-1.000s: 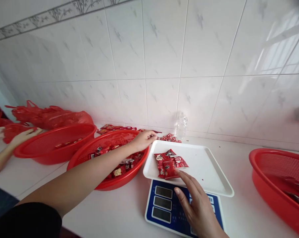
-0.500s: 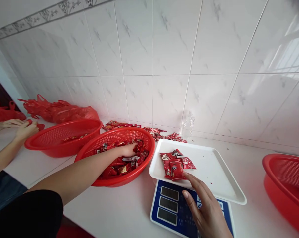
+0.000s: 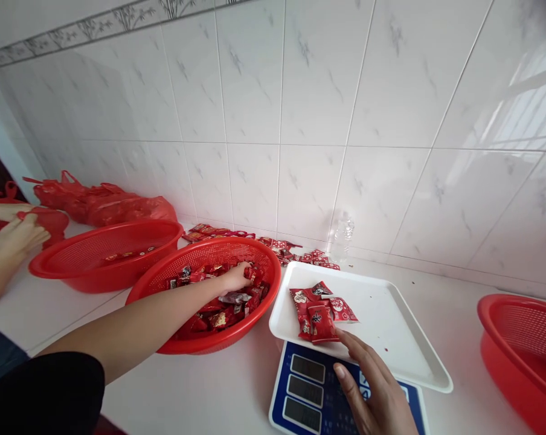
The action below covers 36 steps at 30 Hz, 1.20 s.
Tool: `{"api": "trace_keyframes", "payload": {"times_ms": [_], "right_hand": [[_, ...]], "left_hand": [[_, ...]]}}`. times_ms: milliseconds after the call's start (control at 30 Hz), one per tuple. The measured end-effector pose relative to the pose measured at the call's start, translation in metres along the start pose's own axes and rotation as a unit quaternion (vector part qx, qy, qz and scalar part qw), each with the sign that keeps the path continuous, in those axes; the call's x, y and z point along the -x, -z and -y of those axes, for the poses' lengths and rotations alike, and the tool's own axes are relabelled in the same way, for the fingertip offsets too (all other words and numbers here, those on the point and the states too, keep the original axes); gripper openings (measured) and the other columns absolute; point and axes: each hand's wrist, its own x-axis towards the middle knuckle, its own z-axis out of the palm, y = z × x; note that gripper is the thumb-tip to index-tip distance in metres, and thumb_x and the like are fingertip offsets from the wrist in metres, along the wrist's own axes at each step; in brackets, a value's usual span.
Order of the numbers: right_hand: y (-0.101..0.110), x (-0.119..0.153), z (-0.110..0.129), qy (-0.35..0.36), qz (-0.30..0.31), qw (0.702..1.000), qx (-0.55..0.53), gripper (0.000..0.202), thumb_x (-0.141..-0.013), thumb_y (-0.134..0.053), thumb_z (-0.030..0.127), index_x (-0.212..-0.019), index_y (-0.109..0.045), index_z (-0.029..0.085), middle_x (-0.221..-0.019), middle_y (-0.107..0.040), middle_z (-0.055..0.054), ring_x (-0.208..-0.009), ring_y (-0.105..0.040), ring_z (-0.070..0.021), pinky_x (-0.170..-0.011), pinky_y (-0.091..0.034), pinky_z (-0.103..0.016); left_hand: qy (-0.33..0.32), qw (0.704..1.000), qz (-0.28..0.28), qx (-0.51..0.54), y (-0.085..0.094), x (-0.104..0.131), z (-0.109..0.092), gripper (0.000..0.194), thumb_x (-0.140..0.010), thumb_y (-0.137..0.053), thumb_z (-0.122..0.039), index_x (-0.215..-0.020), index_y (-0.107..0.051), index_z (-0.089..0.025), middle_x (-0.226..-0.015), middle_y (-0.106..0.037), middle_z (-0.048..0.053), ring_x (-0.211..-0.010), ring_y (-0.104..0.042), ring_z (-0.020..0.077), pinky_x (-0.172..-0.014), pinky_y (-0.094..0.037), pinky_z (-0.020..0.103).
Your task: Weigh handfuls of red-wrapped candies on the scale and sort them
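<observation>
My left hand (image 3: 234, 279) reaches into a red perforated basket (image 3: 200, 345) of small red wrapped packets. Its fingers are closed around a red packet (image 3: 255, 275) on the basket's right side; the fingertips are partly hidden. On the white tray (image 3: 404, 356) of a blue digital scale (image 3: 330, 386) lies a small group of red packets (image 3: 322, 321). My right hand (image 3: 379, 386) hovers over the scale's front panel with fingers stretched apart and nothing in them. Its index fingertip is at the lower edge of the nearest packet.
Loose red packets (image 3: 218, 232) lie along the tiled wall, with a clear plastic bottle (image 3: 343, 237) beside them. Another red basket (image 3: 105, 281) and red plastic bags (image 3: 101, 202) stand left, near another person's hands (image 3: 22, 238). A further red basket (image 3: 513, 356) is at right.
My left hand has risen slightly among the packets, and its fingers now show closed on one. My right hand stays almost still. The other person's hands have moved left with a red bag.
</observation>
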Motion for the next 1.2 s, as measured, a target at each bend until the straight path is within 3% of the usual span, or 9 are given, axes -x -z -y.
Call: {"api": "trace_keyframes", "payload": {"times_ms": [100,233,500,633,767,833,933,1033,1200], "right_hand": [[0.0,0.0,0.0,-0.005,0.0,1.0,-0.003,0.039,-0.096,-0.045,0.042,-0.132,-0.05,0.028,-0.121,-0.064,-0.006,-0.108,-0.064,-0.0207,-0.085,-0.058,-0.031],[0.001,0.0,0.001,-0.015,0.012,1.0,-0.009,0.038,-0.096,-0.045,0.042,-0.131,-0.052,0.027,-0.123,-0.063,-0.006,-0.112,-0.062,-0.0212,-0.088,-0.056,-0.033],[0.006,-0.002,0.005,-0.019,0.013,1.0,-0.018,0.038,-0.096,-0.046,0.04,-0.131,-0.051,0.026,-0.125,-0.061,-0.006,-0.115,-0.06,-0.0212,-0.092,-0.054,-0.034],[0.009,-0.005,0.004,0.009,0.026,1.0,-0.008,0.039,-0.096,-0.048,0.035,-0.134,-0.048,0.026,-0.125,-0.061,-0.006,-0.114,-0.06,-0.0198,-0.091,-0.055,-0.031],[0.01,-0.005,0.003,0.022,0.023,0.999,-0.004,0.039,-0.096,-0.048,0.032,-0.135,-0.046,0.026,-0.125,-0.061,-0.006,-0.114,-0.06,-0.0186,-0.091,-0.054,-0.03],[0.01,-0.005,0.004,0.027,0.021,0.999,-0.005,0.039,-0.096,-0.047,0.032,-0.134,-0.046,0.025,-0.124,-0.061,-0.007,-0.113,-0.06,-0.0186,-0.091,-0.054,-0.031],[0.009,-0.006,0.004,0.033,0.013,0.999,-0.002,0.039,-0.096,-0.048,0.032,-0.135,-0.046,0.025,-0.123,-0.061,-0.007,-0.114,-0.059,-0.019,-0.092,-0.054,-0.033],[0.009,-0.007,0.003,0.041,0.008,0.999,0.003,0.04,-0.096,-0.049,0.031,-0.136,-0.044,0.026,-0.124,-0.06,-0.006,-0.115,-0.058,-0.0186,-0.092,-0.053,-0.033],[0.009,-0.008,0.001,0.056,-0.018,0.998,0.017,0.039,-0.096,-0.049,0.032,-0.134,-0.046,0.025,-0.122,-0.061,-0.006,-0.112,-0.06,-0.0192,-0.09,-0.054,-0.033]], "left_hand": [[0.004,1.0,0.019,0.005,0.004,0.002,-0.008,0.029,-0.06,-0.072,-0.03,-0.081,-0.055,-0.019,-0.076,-0.066,0.002,-0.072,-0.064,0.0215,-0.06,-0.045,0.027],[-0.004,1.0,0.029,0.009,0.01,0.003,-0.017,0.028,-0.059,-0.073,-0.031,-0.076,-0.054,-0.019,-0.064,-0.059,-0.003,-0.055,-0.055,0.0153,-0.05,-0.04,0.024],[-0.102,0.993,-0.055,0.008,0.016,0.009,-0.057,0.033,-0.076,-0.062,-0.037,-0.104,-0.054,-0.019,-0.089,-0.062,0.002,-0.069,-0.058,0.0154,-0.06,-0.045,0.026],[-0.217,0.973,-0.056,-0.054,-0.009,0.035,-0.093,0.04,-0.077,-0.063,-0.03,-0.114,-0.051,-0.02,-0.086,-0.06,0.002,-0.077,-0.059,0.0175,-0.069,-0.047,0.029],[-0.272,0.954,0.047,-0.116,-0.042,0.067,-0.115,0.034,-0.084,-0.056,-0.027,-0.118,-0.051,-0.022,-0.092,-0.065,0.004,-0.08,-0.063,0.019,-0.073,-0.049,0.031],[-0.3,0.934,0.092,-0.171,-0.055,0.078,-0.115,0.036,-0.088,-0.055,-0.032,-0.123,-0.053,-0.024,-0.11,-0.066,0.007,-0.101,-0.062,0.0238,-0.087,-0.047,0.036],[-0.318,0.903,0.119,-0.264,-0.068,0.089,-0.107,0.047,-0.089,-0.056,-0.042,-0.132,-0.05,-0.025,-0.141,-0.049,0.01,-0.135,-0.038,0.033,-0.109,-0.031,0.049],[-0.311,0.901,0.079,-0.293,-0.076,0.098,-0.099,0.055,-0.093,-0.048,-0.045,-0.142,-0.039,-0.023,-0.151,-0.036,0.011,-0.142,-0.023,0.0339,-0.113,-0.023,0.056],[-0.397,0.898,-0.076,-0.176,-0.099,0.119,-0.091,0.045,-0.097,-0.045,-0.031,-0.14,-0.037,-0.025,-0.144,-0.047,0.009,-0.136,-0.037,0.0255,-0.11,-0.037,0.047]]}}
